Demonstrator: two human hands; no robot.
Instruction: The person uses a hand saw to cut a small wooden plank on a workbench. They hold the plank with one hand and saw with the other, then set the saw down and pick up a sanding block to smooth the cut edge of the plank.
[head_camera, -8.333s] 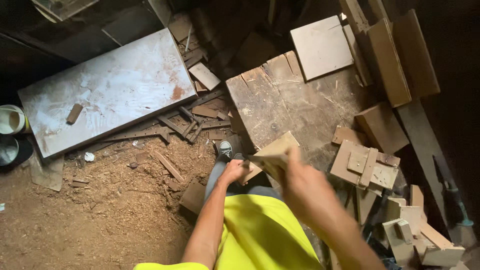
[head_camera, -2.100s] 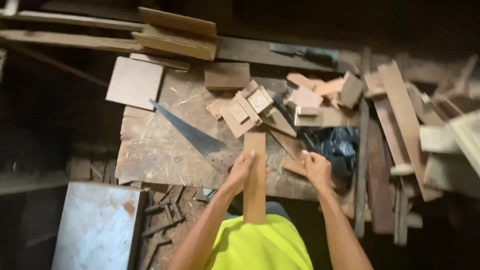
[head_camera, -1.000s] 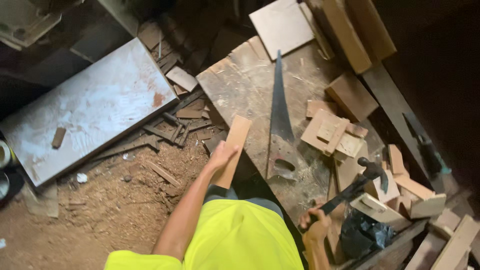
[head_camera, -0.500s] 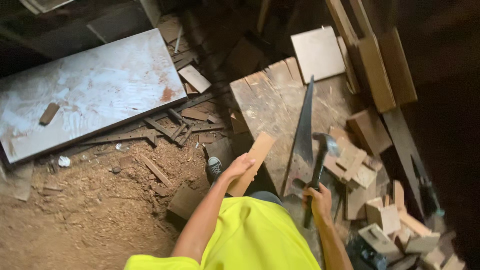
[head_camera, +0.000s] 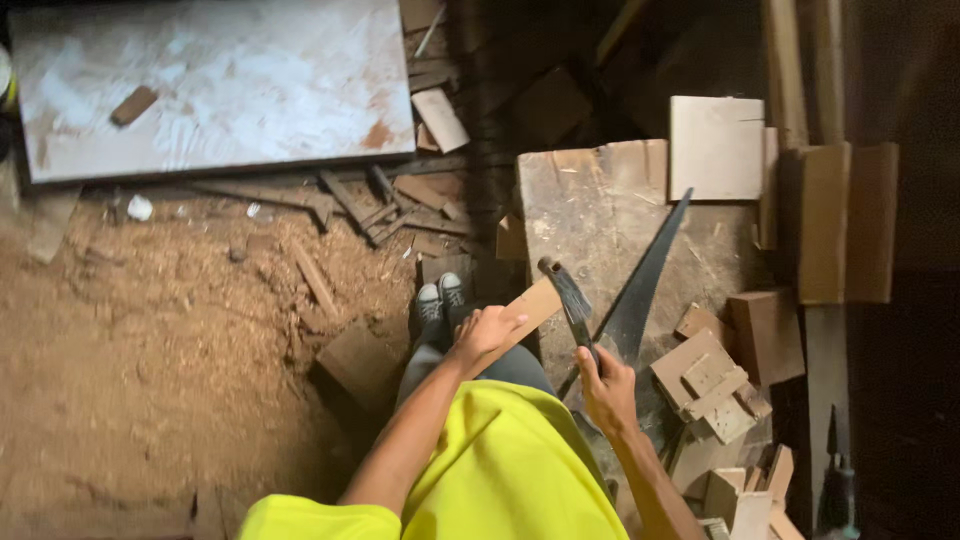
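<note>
Starting at the left, a large pale scuffed sheet-metal panel (head_camera: 215, 85) lies flat on the sawdust-covered dirt floor (head_camera: 150, 340), with thin dark wood offcuts (head_camera: 370, 205) scattered along its near edge. Next come the person's grey sneakers (head_camera: 440, 297), toes pointing up the frame.

Just right of them, the left hand (head_camera: 487, 333) is closed around the near end of a short, light-brown flat wooden strip (head_camera: 527, 307). The strip's long axis runs diagonally, up and to the right from that grip, and its far end rests at the near left edge of the worn, stained wooden workbench top (head_camera: 600, 205).

The right hand (head_camera: 603, 383) is clamped on the handle of a dark-headed hammer (head_camera: 570, 300), whose head sits just beside the strip's far end, slightly above and right of it; contact cannot be told. So the strip lies left of the hammer, nearer the left hand.

Further right, a long dark handsaw blade (head_camera: 645, 275) lies diagonally on the bench, then a cluster of small tan wooden blocks (head_camera: 710, 385), a pale square board (head_camera: 716, 148) and brown planks (head_camera: 845, 220).
</note>
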